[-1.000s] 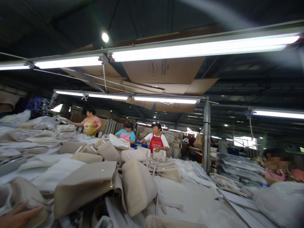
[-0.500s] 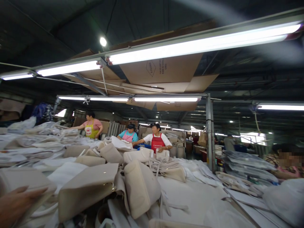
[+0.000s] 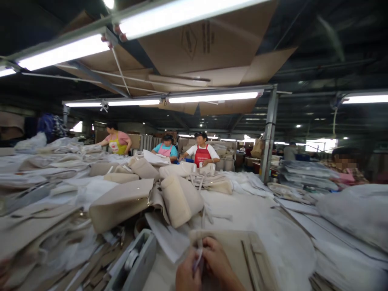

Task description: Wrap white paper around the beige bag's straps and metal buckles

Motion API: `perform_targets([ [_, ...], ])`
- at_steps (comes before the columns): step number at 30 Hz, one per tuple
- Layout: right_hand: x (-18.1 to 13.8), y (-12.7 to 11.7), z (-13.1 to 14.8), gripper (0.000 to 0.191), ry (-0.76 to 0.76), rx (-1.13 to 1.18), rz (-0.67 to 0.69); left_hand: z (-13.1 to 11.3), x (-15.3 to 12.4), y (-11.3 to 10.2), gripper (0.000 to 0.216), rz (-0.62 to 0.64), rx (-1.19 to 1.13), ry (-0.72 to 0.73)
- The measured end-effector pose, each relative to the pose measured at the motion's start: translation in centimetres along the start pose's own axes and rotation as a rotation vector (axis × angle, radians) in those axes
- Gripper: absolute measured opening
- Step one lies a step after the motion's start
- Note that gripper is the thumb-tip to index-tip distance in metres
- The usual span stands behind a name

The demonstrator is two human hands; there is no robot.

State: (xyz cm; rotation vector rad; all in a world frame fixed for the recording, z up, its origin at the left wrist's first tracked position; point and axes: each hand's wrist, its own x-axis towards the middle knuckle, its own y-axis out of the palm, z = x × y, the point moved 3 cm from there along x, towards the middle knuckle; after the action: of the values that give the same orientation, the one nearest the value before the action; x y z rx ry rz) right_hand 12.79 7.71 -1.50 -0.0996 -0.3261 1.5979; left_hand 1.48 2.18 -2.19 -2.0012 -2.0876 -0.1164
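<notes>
Both my hands are low in the middle of the view, close together and curled. My left hand (image 3: 185, 275) and my right hand (image 3: 218, 262) pinch a thin pale strip (image 3: 199, 257) between their fingertips. The strip runs up to the near edge of a flat beige bag panel (image 3: 242, 251) lying right in front of me on white sheeting. What exactly the strip is cannot be made out.
A grey metal device with a roller (image 3: 133, 260) lies left of my hands. Beige bags (image 3: 179, 199) and a beige flap (image 3: 121, 203) are heaped beyond. Stacked fabric pieces (image 3: 33, 210) fill the left, a white sack (image 3: 357, 210) the right. Three people (image 3: 202, 152) work at the far end, another person (image 3: 345, 166) at the right, by a steel post (image 3: 268, 133).
The view has tipped downward. My left hand left the pile at the far left and came to the centre. My right hand has come into view, and both now pinch the strip.
</notes>
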Motion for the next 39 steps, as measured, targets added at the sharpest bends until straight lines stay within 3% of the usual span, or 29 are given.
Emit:
perform_targets([
  [4, -0.4, -0.2, -0.7, 0.020, 0.083, 0.061, 0.057, -0.6, -0.1, 0.4, 0.017, 0.005, 0.115, 0.035],
  [11, -1.2, -0.2, -0.1, 0.047, 0.103, 0.149, 0.042, -0.6, -0.3, 0.4, 0.020, -0.037, 0.198, -0.046],
  [15, -1.5, -0.2, 0.0, 0.045, 0.069, 0.181, 0.094, -0.5, -0.3, 0.5, 0.031, -0.016, 0.251, -0.056],
  [20, -1.2, -0.5, -0.8, 0.041, 0.038, 0.230, 0.147, -1.1, -0.5, 0.7, 0.026, -0.013, 0.301, -0.015],
  [23, -1.0, -0.7, -1.2, 0.040, 0.030, 0.237, 0.144, -0.7, -0.2, 0.7, 0.011, -0.022, 0.078, -0.033],
  [29, -1.2, -0.8, -1.1, 0.040, 0.022, 0.224, 0.178, 1.8, 0.7, 1.1, 0.044, 0.144, -0.598, -0.420],
  [34, -1.5, -0.6, -0.6, 0.040, 0.003, 0.235, 0.158, 2.3, 0.5, 1.3, 0.041, 0.181, -0.709, -0.539],
  [39, -2.1, -1.2, -0.2, 0.045, 0.026, 0.387, 0.193, 1.7, 0.5, 1.2, 0.029, 0.196, -0.729, -0.483],
])
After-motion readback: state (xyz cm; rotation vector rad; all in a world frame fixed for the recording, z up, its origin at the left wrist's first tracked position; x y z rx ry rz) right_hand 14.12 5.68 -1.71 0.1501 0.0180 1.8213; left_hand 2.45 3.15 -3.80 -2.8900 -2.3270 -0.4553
